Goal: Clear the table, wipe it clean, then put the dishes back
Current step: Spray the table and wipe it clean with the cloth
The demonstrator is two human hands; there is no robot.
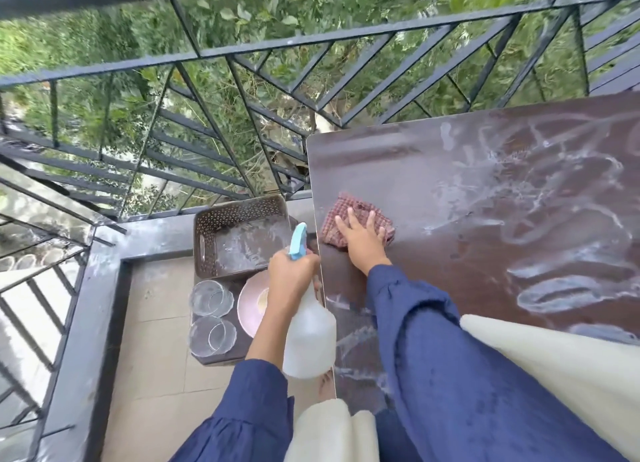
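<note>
The dark brown table [450, 171] is streaked with wet, foamy smears. My right hand [362, 238] lies flat, fingers spread, on a red checked cloth [346, 209] near the table's left edge. My left hand [291, 274] grips the neck of a white spray bottle [308, 337] with a blue trigger, held just left of the table edge. Below it on a low dark stand sit a pink plate [251, 304] and two clear glass bowls [209, 297], [211, 335].
A brown perforated plastic basket [239, 212] stands on the floor beside the dishes, against the balcony kerb. A black metal railing [214, 122] runs close behind and to the left. A cream scarf [554, 375] hangs over the table's near edge.
</note>
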